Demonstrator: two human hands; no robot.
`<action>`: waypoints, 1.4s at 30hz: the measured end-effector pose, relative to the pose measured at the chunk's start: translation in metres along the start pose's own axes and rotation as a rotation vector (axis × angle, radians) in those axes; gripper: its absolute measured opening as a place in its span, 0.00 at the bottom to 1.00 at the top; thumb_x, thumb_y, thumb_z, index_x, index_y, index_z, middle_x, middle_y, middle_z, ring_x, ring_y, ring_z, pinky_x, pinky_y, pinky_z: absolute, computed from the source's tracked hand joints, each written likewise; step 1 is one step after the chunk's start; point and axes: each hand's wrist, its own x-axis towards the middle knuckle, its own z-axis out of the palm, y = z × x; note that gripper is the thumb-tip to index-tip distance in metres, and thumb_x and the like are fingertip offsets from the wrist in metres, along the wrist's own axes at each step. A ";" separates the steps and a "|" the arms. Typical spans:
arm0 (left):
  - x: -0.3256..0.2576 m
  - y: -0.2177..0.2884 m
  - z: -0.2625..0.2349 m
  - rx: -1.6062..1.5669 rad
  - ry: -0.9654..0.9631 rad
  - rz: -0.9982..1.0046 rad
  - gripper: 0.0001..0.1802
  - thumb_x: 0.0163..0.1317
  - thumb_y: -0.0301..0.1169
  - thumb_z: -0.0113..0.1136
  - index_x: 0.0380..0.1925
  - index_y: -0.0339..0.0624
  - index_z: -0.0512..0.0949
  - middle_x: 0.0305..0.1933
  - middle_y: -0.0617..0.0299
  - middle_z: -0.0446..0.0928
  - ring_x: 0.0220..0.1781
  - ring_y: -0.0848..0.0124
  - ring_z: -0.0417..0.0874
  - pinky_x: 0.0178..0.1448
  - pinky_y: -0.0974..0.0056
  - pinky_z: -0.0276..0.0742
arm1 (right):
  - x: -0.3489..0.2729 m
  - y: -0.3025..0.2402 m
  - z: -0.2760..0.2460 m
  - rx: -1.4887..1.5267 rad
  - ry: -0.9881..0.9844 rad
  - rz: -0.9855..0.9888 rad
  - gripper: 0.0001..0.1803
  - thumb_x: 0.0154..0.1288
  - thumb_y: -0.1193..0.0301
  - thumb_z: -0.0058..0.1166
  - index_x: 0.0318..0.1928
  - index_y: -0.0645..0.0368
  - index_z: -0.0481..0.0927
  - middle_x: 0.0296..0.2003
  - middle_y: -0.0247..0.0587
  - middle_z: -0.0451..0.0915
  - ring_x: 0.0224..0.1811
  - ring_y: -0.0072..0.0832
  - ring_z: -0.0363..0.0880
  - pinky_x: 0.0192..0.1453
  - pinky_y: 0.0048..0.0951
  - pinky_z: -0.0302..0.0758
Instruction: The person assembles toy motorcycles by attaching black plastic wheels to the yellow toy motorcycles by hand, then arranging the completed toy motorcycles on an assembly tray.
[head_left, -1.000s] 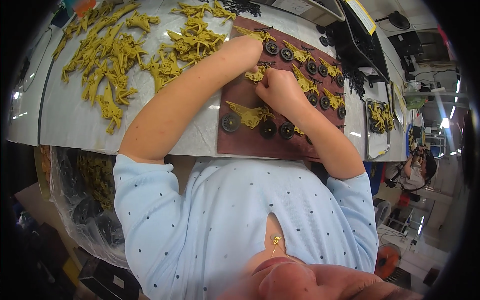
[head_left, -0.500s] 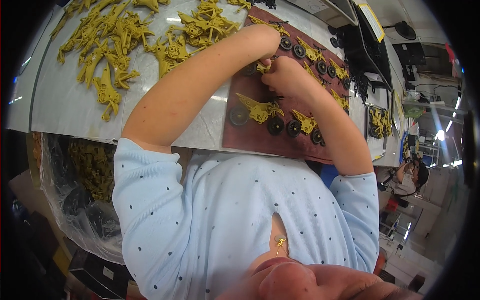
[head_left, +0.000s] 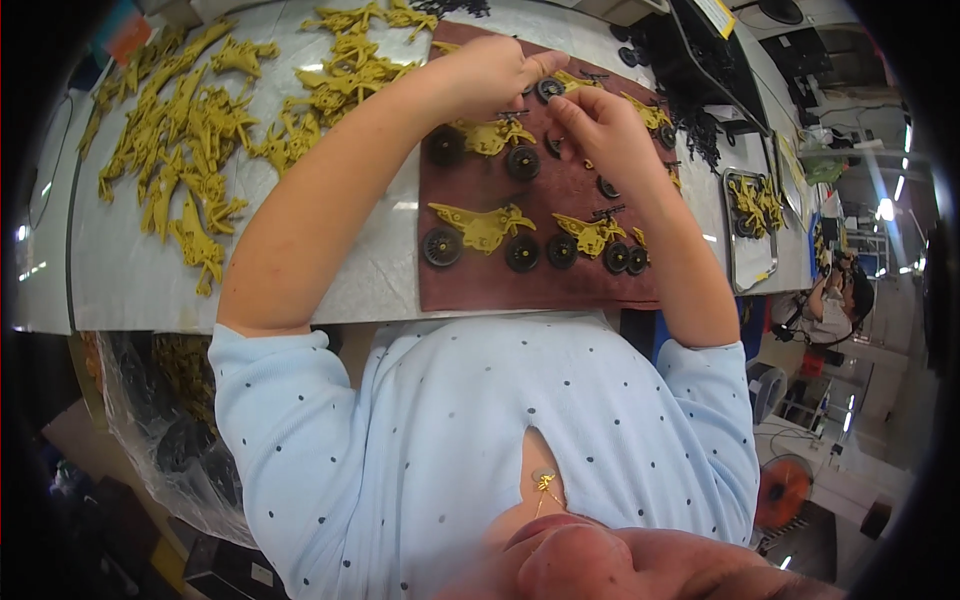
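Note:
Toy motorcycle parts lie in rows on a dark red mat (head_left: 500,290): yellow body pieces with black wheels and thin black parts beside them. My left hand (head_left: 497,75) is over the far row, its fingers bent and partly hidden. My right hand (head_left: 608,125) is close to its right, with thumb and forefinger together. Between the hands is a black wheel (head_left: 549,89). Whatever either hand pinches is too small or hidden to make out. Nearer me lie a yellow motorcycle body (head_left: 485,228) and another yellow body (head_left: 590,235); a middle-row body (head_left: 492,137) sits below my left hand.
Heaps of yellow body pieces (head_left: 190,130) cover the table's left side. Small black parts (head_left: 700,140) and a black bin (head_left: 705,65) are at the right. A metal tray (head_left: 740,265) holds more yellow pieces. A plastic-lined container (head_left: 165,420) stands below the table.
Both hands have moved from the left motorcycle of the middle row to the far row, uncovering that body and its wheels. The whole view has shifted slightly.

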 end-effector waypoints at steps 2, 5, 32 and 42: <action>-0.012 0.015 0.004 -0.417 -0.110 -0.048 0.38 0.58 0.67 0.48 0.26 0.39 0.81 0.22 0.60 0.76 0.22 0.72 0.75 0.29 0.67 0.73 | -0.007 0.019 0.010 0.120 0.086 -0.132 0.10 0.68 0.68 0.51 0.41 0.64 0.78 0.27 0.33 0.78 0.25 0.19 0.74 0.31 0.20 0.72; -0.025 0.038 0.007 -0.688 -0.411 -0.097 0.41 0.57 0.71 0.40 0.43 0.42 0.74 0.29 0.71 0.70 0.25 0.84 0.68 0.28 0.77 0.69 | -0.021 0.022 0.010 -0.126 0.250 -0.428 0.15 0.62 0.74 0.57 0.50 0.61 0.78 0.34 0.36 0.78 0.35 0.21 0.74 0.40 0.22 0.72; 0.055 0.042 0.085 0.495 0.049 0.252 0.10 0.50 0.32 0.65 0.31 0.39 0.82 0.34 0.51 0.80 0.42 0.55 0.81 0.46 0.55 0.75 | -0.046 0.082 -0.026 -0.389 0.231 -0.085 0.06 0.58 0.74 0.56 0.32 0.66 0.79 0.23 0.47 0.80 0.25 0.33 0.81 0.32 0.31 0.76; 0.057 0.041 0.083 0.465 0.068 0.268 0.07 0.48 0.31 0.65 0.27 0.40 0.83 0.29 0.52 0.80 0.37 0.55 0.82 0.40 0.55 0.76 | -0.041 0.078 -0.015 -0.481 0.231 -0.039 0.08 0.54 0.73 0.55 0.29 0.68 0.78 0.23 0.56 0.78 0.28 0.46 0.80 0.35 0.39 0.75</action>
